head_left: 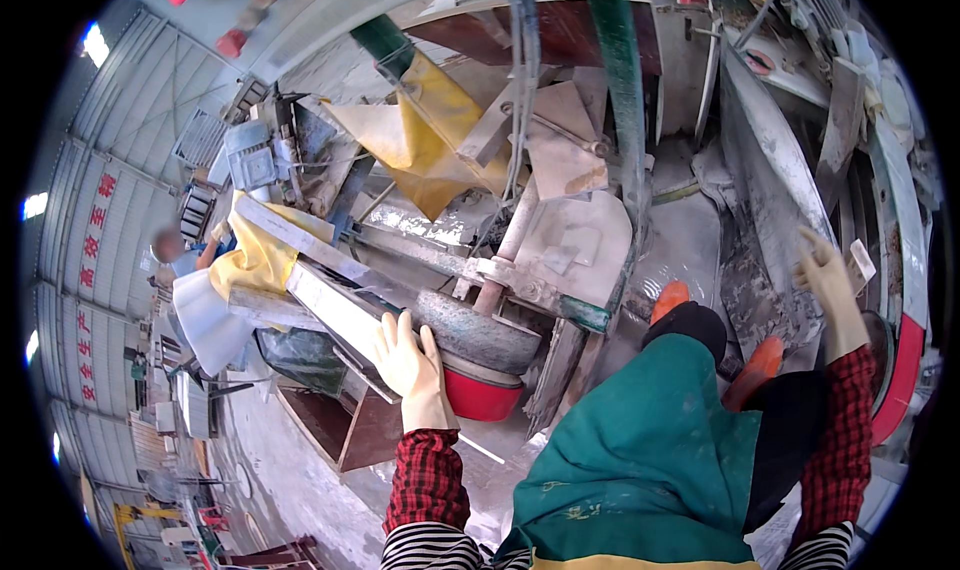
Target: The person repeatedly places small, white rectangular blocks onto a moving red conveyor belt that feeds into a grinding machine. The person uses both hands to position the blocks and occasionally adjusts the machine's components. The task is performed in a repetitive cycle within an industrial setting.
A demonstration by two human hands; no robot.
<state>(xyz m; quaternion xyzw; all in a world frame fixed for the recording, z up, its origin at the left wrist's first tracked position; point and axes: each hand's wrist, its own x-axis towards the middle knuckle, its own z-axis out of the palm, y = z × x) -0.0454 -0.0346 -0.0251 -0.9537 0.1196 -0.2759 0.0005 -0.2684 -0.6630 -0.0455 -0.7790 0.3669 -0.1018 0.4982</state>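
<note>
My left hand point(412, 368), in a cream rubber glove, has its fingers stretched out over the near edge of a long white-topped beam point(340, 313). Whether it touches the beam I cannot tell. Beside it is a thick grey wheel point(478, 332) on a shaft point(505, 260), with a red rounded part point(480, 397) underneath. My right hand point(830, 278), gloved alike, is raised at the right with its fingers apart and nothing in them. It is closest to a large curved grey panel point(775, 150) and a small white piece point(862, 260).
Yellow sheeting point(440, 135) hangs over the machine frame, near a green post point(615, 90). A blue-grey motor point(250, 155) is at the far left. Brown boards point(372, 432) stand below the beam. My orange boots point(668, 300) are on wet ground. Another person point(190, 258) is in the left background.
</note>
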